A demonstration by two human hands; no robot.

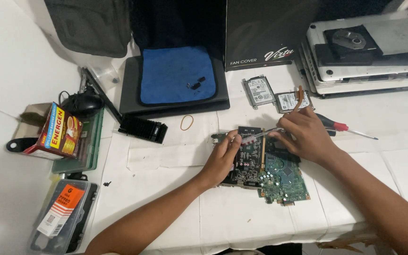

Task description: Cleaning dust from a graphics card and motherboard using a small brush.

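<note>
The left hand (224, 158) pins the green-and-black bare circuit board (265, 170) flat, while the right hand (305, 134) pinches a clear-handled toothbrush (260, 136) over it. Hard scrubbing could snap small components.

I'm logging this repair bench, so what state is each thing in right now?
Left hand: resting on the circuit board, steadying it.
Right hand: grip shut on the toothbrush.
Toothbrush: bristles down on the board.
Circuit board: bare, flat on the table.
Screwdriver: lying loose, untouched.
Two hard drives: out of any case, lying flat.
Blue cloth: spread out, small black parts on it.
Rubber band: loose.
</note>
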